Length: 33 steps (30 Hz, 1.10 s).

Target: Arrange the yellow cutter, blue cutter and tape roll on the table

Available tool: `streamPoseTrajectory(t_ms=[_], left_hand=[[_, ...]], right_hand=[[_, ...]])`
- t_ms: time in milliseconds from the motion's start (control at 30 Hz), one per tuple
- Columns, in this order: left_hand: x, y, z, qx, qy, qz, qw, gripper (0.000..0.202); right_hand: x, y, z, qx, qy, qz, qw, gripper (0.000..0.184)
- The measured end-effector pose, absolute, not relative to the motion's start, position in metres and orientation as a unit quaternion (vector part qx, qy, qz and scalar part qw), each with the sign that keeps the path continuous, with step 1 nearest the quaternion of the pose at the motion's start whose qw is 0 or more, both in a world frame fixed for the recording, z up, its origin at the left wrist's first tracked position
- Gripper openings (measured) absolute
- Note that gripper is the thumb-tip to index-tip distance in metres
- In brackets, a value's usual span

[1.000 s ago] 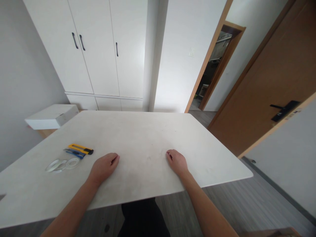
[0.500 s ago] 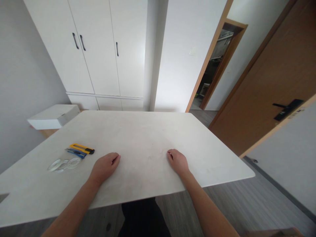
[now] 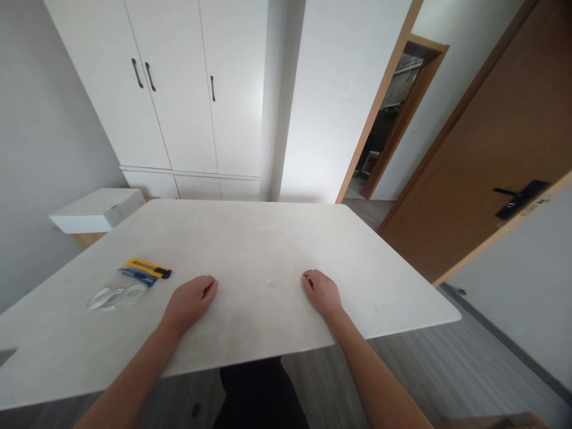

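Both of my hands rest on a white table [image 3: 268, 238]. My left hand [image 3: 190, 301], left of the middle, is curled into a loose fist with nothing visible in it. Further right, my right hand [image 3: 322, 292] lies in a similar loose fist, with no object showing in the fingers. Nearest to the left hand is a yellow utility knife [image 3: 147, 267] with a black end. Slim blue cutters or similar tools [image 3: 139, 276] lie against it; their exact number is unclear. In front of these, rolls of clear tape [image 3: 142, 293] lie overlapping. Neither hand touches these things.
A white box [image 3: 96, 210] stands beyond the table's left edge. Tall white cabinets [image 3: 174, 89] line the back. On the right, a brown door [image 3: 482, 137] with a black handle stands near the table's side. The table's front edge runs under my forearms.
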<state>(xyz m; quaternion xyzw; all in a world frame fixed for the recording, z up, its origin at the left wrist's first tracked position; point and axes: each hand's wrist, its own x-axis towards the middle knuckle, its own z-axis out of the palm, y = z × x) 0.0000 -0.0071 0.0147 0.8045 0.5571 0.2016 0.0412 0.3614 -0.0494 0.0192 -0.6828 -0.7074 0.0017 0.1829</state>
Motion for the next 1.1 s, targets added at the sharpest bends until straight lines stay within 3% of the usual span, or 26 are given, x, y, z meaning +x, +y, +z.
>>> streamPoseTrajectory(t_ms=[1100], left_hand=[[0.0004,-0.0072,0.0144,0.803,0.56,0.201,0.042,0.033]], right_hand=[[0.3605,-0.049,0.0196,-0.685,-0.706,0.0,0.181,0.029]])
